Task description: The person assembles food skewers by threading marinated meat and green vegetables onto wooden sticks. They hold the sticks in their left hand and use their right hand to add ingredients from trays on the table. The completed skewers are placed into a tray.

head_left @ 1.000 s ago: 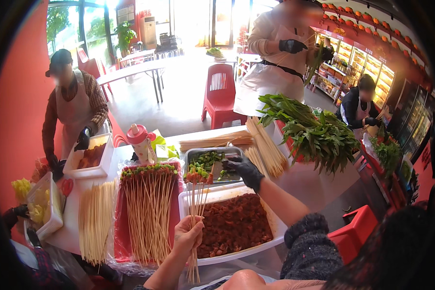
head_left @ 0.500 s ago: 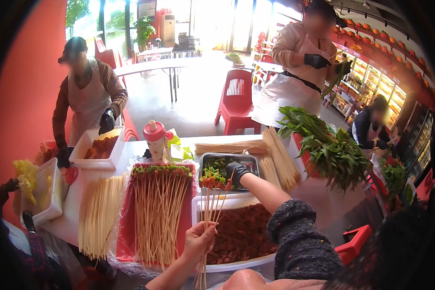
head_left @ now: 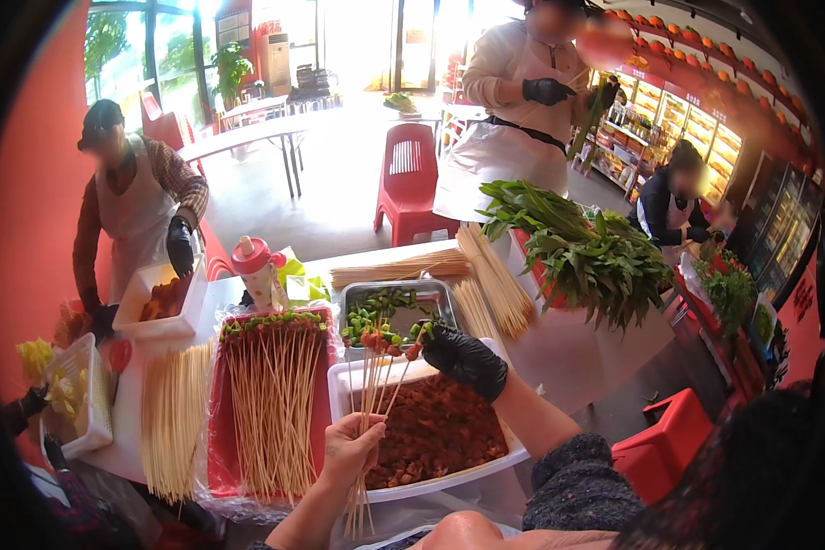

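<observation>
My bare left hand (head_left: 353, 447) is closed round a few thin bamboo skewers (head_left: 369, 390), points up, with red meat pieces (head_left: 376, 343) near their tips. The black-gloved right hand (head_left: 467, 362) pinches a green pepper piece (head_left: 425, 330) at the tip of one skewer that leans right. Under both hands stands a white tub (head_left: 513, 449) of dark red marinated meat (head_left: 440, 426). Just beyond is a metal tray (head_left: 423, 313) with cut green pepper (head_left: 367, 316). To the left, a red tray (head_left: 317, 408) lined with plastic holds many filled skewers (head_left: 270, 394).
Bare skewers lie in bundles at left (head_left: 174, 412) and beyond the metal tray (head_left: 495, 280). A pink-lidded cup (head_left: 259, 273) stands behind the red tray. Leafy greens (head_left: 582, 252) are piled at right, near a red stool (head_left: 665, 440). Co-workers (head_left: 128, 206) stand around the table.
My right hand has come out of the metal tray, back toward me, to the skewer tips with a green piece. The view has shifted, so the surroundings appear further left.
</observation>
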A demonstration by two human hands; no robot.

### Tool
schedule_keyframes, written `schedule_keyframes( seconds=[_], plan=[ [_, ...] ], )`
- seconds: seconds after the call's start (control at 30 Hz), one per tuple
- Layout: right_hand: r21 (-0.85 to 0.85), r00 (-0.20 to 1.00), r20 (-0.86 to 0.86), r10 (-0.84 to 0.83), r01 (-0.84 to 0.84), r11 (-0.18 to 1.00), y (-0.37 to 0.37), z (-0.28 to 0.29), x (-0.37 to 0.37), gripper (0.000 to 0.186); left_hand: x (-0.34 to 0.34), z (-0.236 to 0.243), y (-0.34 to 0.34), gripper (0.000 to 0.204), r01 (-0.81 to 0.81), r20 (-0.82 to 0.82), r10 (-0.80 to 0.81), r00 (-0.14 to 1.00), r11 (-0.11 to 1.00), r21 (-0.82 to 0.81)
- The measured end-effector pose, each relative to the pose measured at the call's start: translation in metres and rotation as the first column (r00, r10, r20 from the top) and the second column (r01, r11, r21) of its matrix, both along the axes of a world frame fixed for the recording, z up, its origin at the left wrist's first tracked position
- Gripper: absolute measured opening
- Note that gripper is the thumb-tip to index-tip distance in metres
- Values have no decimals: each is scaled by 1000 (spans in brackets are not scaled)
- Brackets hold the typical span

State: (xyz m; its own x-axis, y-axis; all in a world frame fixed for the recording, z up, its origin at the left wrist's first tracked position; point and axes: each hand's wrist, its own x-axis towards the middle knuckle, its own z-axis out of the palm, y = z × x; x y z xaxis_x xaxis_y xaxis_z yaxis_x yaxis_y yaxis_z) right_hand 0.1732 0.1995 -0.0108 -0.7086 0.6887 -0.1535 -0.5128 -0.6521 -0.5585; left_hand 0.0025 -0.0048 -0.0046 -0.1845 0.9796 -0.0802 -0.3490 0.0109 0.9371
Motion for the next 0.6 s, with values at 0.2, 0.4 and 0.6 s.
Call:
schedule_keyframes(
  seconds=[0.2,0.4,0.6],
  plan=[
    [83,995,-1,-97,96,992,-13,9,5,25,3,2,-1,9,19,-95,-23,995,999,-41],
    [157,994,32,-104,98,983,-13,9,11,24,4,1,1,10,33,-117,-37,992,999,-39],
    [204,983,74,-167,148,968,-20,21,13,23,4,3,1,12,56,-108,-62,992,997,-52]
  ],
)
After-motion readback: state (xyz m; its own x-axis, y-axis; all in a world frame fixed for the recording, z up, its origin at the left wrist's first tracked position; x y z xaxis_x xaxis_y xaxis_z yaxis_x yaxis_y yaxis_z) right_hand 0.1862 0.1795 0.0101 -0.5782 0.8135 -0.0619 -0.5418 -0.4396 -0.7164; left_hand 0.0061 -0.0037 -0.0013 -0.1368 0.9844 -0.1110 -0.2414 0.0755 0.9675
